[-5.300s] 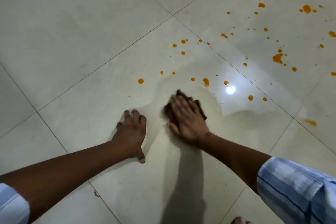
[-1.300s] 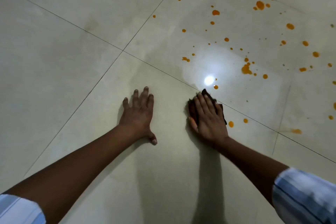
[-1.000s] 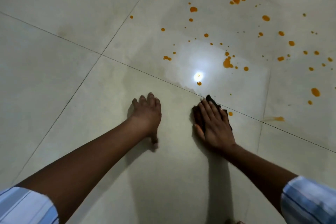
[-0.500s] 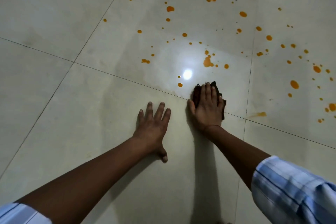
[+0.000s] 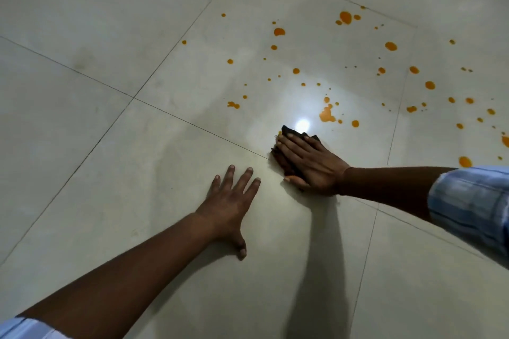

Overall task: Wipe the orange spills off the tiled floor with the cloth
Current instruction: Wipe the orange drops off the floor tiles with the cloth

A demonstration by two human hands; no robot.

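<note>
A dark brown cloth (image 5: pixel 289 133) lies on the pale tiled floor (image 5: pixel 110 146), mostly hidden under my right hand (image 5: pixel 308 164), which presses it flat with straight fingers. Its far edge pokes out beyond my fingertips, beside a bright light reflection. Several orange spills dot the tiles beyond and to the right, the biggest blotch (image 5: pixel 327 115) just past the cloth. A small orange drop touches the cloth's left corner. My left hand (image 5: pixel 231 201) rests flat on the floor, fingers spread, a little nearer and to the left of the cloth.
Dark grout lines (image 5: pixel 192 124) cross the floor between large tiles. Damp wiped streaks show on the tile under and left of my hands. More orange drops (image 5: pixel 465 161) lie at the far right, near my striped right sleeve (image 5: pixel 468 201).
My right hand has slid the cloth forward and turned so the fingers point left, over the drop near the reflection. The left hand stays flat, fingers spread.
</note>
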